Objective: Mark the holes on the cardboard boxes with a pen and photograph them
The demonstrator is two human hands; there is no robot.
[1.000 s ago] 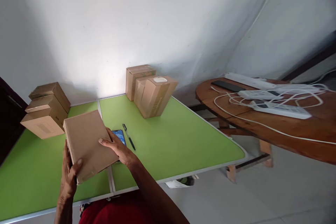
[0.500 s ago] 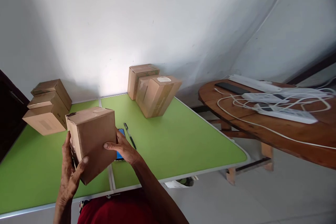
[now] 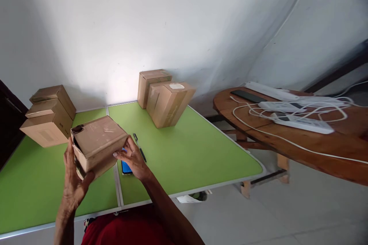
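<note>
Cardboard box (image 3: 99,143): gripped between left hand (image 3: 72,178) and right hand (image 3: 132,158), both closed on its sides, above green table (image 3: 186,153).

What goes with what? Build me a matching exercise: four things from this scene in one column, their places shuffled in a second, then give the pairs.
Things
1. held box
2. pen
3. white power strips
4. stack of three boxes

Places
A. on the round wooden table
B. far left of the green table
C. between left hand and right hand
D. lying beside the phone

Pairs: 1-C, 2-D, 3-A, 4-B
</note>
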